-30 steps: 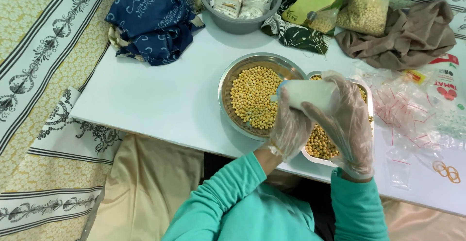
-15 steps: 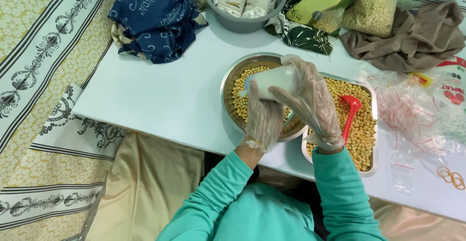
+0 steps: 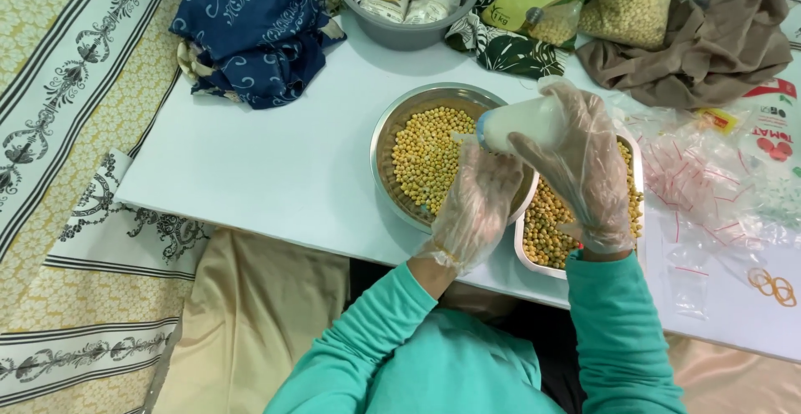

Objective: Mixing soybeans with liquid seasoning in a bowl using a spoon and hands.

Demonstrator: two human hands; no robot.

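Both my hands wear thin clear gloves and teal sleeves. My right hand (image 3: 580, 164) grips a small white packet (image 3: 521, 122), held on its side over a round metal bowl (image 3: 392, 126) of yellow chickpeas. My left hand (image 3: 480, 205) pinches the packet's left end, just above the bowl's near rim. To the right of the bowl lies a rectangular metal tray (image 3: 534, 260) of the same chickpeas, partly hidden under my right hand.
A grey bowl (image 3: 409, 34) of small packets stands at the back. Beside it lie a dark blue cloth (image 3: 250, 34), bags of chickpeas (image 3: 630, 5) and a brown cloth (image 3: 717, 47). Clear small bags (image 3: 709, 189) and rubber bands (image 3: 772, 285) lie on the right of the white table (image 3: 275, 172).
Both hands have carried the white packet leftward, from over the tray to over the round bowl. A red scoop seen in the tray half a second ago is now hidden.
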